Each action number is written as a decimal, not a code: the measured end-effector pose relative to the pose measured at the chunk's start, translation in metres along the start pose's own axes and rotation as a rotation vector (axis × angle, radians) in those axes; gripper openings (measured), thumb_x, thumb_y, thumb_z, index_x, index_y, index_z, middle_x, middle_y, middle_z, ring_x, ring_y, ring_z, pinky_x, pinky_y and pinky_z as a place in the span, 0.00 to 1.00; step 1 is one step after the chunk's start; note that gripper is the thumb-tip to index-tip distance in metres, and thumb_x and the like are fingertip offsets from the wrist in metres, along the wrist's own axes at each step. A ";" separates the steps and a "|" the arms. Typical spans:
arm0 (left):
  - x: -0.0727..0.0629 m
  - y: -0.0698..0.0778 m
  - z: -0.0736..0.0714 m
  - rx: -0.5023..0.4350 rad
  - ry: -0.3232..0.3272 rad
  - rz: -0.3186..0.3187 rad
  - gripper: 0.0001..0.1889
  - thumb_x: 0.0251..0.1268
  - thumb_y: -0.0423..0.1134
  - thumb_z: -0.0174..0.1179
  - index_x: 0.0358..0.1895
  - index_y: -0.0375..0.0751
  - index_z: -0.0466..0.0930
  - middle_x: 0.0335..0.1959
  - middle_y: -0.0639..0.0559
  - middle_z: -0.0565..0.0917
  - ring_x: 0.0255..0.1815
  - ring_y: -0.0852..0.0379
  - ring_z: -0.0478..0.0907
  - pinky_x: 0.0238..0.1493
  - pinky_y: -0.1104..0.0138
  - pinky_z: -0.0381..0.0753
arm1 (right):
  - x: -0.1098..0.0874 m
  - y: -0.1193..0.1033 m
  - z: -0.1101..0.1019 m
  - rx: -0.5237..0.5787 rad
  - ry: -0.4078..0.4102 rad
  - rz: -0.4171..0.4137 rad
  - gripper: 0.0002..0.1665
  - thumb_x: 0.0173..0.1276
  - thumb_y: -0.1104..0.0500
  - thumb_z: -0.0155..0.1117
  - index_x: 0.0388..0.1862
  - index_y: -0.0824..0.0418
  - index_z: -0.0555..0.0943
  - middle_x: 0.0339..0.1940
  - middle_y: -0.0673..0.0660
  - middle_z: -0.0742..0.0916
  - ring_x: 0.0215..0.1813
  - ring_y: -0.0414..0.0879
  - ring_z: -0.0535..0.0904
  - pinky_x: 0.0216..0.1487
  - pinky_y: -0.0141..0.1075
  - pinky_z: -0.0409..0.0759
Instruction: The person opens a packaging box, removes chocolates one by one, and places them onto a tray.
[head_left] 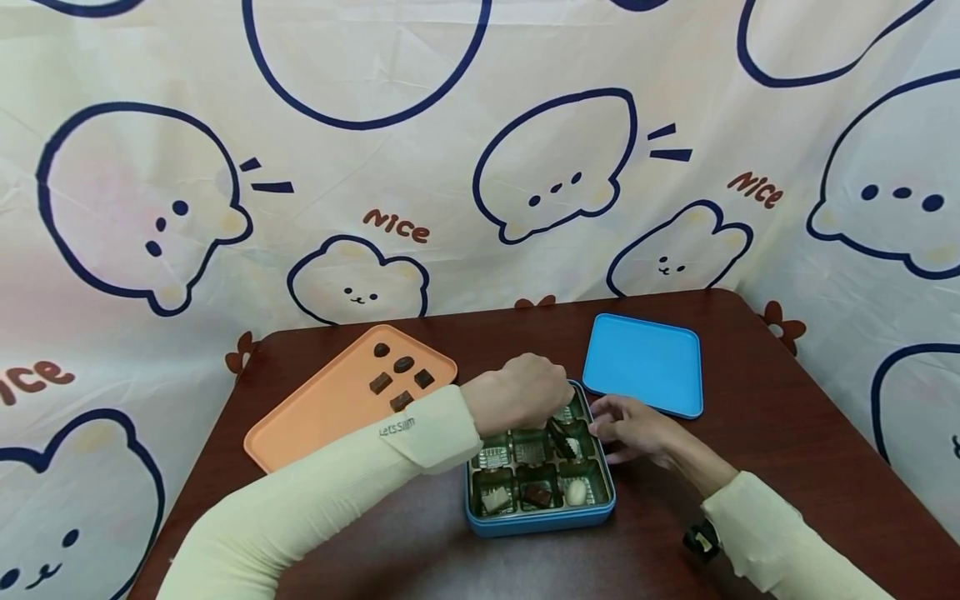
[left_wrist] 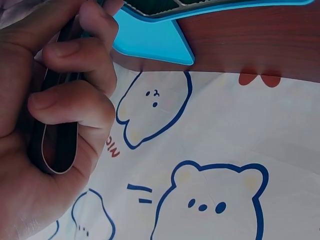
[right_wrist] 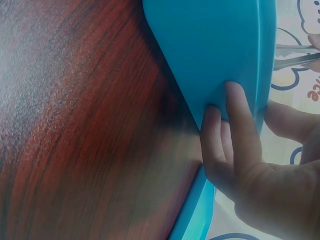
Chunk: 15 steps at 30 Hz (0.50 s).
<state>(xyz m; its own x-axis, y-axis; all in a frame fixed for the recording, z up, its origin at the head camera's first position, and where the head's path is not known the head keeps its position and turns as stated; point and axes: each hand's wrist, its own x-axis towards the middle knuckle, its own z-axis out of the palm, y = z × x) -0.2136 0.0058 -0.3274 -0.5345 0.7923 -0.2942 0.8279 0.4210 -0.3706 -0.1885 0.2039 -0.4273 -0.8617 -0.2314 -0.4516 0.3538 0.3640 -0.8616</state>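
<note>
My left hand (head_left: pixel 525 390) grips a pair of tweezers (left_wrist: pixel 65 145), its fingers curled over the dark bent end. The tips point down into the blue tin box (head_left: pixel 540 523); whether they pinch anything cannot be told. Gold compartments divide the tin. Along its front row lie a pale piece (head_left: pixel 495 500), a dark brown chocolate (head_left: pixel 537 495) and a white oval chocolate (head_left: pixel 577 492). My left hand hides part of the back rows. At the tin's right side, my right hand (head_left: pixel 637 429) holds the wall, fingers on the outside and thumb at the rim.
An orange tray (head_left: pixel 315 417) with several dark chocolates, such as an oval chocolate (head_left: pixel 403 364), lies left of the tin, partly behind my left sleeve. A blue tray or lid (head_left: pixel 643 362) sits behind on the right. The brown table (head_left: pixel 780 433) meets a printed cloth (head_left: pixel 525 50).
</note>
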 end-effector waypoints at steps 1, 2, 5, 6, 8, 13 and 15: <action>-0.001 -0.001 -0.001 -0.011 -0.005 -0.002 0.05 0.71 0.40 0.60 0.39 0.51 0.86 0.25 0.56 0.78 0.22 0.62 0.73 0.21 0.72 0.68 | 0.000 0.000 0.000 -0.002 -0.003 -0.001 0.27 0.73 0.66 0.55 0.68 0.71 0.64 0.54 0.66 0.78 0.49 0.52 0.80 0.42 0.45 0.85; -0.002 -0.002 -0.002 -0.026 -0.007 -0.003 0.04 0.71 0.41 0.61 0.39 0.51 0.86 0.25 0.56 0.79 0.23 0.62 0.72 0.22 0.72 0.68 | 0.000 0.000 0.000 -0.003 -0.005 -0.001 0.27 0.73 0.66 0.55 0.68 0.71 0.64 0.54 0.66 0.78 0.49 0.52 0.80 0.42 0.45 0.85; -0.005 -0.005 -0.006 -0.067 -0.013 -0.006 0.03 0.68 0.42 0.64 0.39 0.50 0.86 0.26 0.56 0.80 0.23 0.61 0.73 0.23 0.72 0.71 | 0.000 0.000 0.000 -0.007 -0.009 -0.002 0.27 0.73 0.65 0.56 0.68 0.71 0.64 0.54 0.67 0.78 0.49 0.52 0.81 0.42 0.46 0.85; -0.006 -0.006 -0.007 -0.079 -0.012 -0.007 0.04 0.68 0.43 0.65 0.39 0.50 0.86 0.27 0.56 0.80 0.23 0.61 0.73 0.23 0.72 0.73 | 0.000 0.000 0.000 -0.008 -0.010 -0.002 0.27 0.73 0.65 0.56 0.68 0.71 0.64 0.55 0.67 0.78 0.49 0.52 0.81 0.42 0.46 0.85; -0.008 -0.008 -0.008 -0.093 -0.007 -0.012 0.05 0.66 0.44 0.67 0.40 0.49 0.87 0.27 0.56 0.81 0.23 0.62 0.73 0.25 0.72 0.74 | -0.001 0.000 0.000 -0.010 -0.011 -0.002 0.27 0.74 0.64 0.56 0.68 0.71 0.63 0.55 0.67 0.77 0.50 0.53 0.81 0.43 0.46 0.85; -0.012 -0.016 -0.014 -0.096 -0.017 -0.034 0.09 0.64 0.49 0.68 0.38 0.50 0.85 0.27 0.57 0.80 0.23 0.62 0.72 0.26 0.72 0.72 | 0.000 0.000 -0.001 -0.011 -0.015 0.006 0.28 0.75 0.63 0.56 0.69 0.71 0.63 0.57 0.68 0.77 0.52 0.54 0.80 0.44 0.47 0.85; -0.014 -0.019 -0.017 -0.114 -0.019 -0.043 0.09 0.64 0.50 0.68 0.38 0.49 0.85 0.27 0.57 0.81 0.23 0.62 0.73 0.26 0.71 0.73 | 0.000 0.000 -0.001 -0.014 -0.019 0.003 0.28 0.75 0.63 0.56 0.69 0.72 0.62 0.57 0.69 0.76 0.53 0.54 0.80 0.45 0.47 0.85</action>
<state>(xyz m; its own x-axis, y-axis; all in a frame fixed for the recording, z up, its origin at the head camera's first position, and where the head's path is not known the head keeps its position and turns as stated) -0.2188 -0.0056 -0.3010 -0.5719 0.7645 -0.2973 0.8177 0.5025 -0.2808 -0.1886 0.2053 -0.4269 -0.8533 -0.2476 -0.4589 0.3513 0.3776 -0.8568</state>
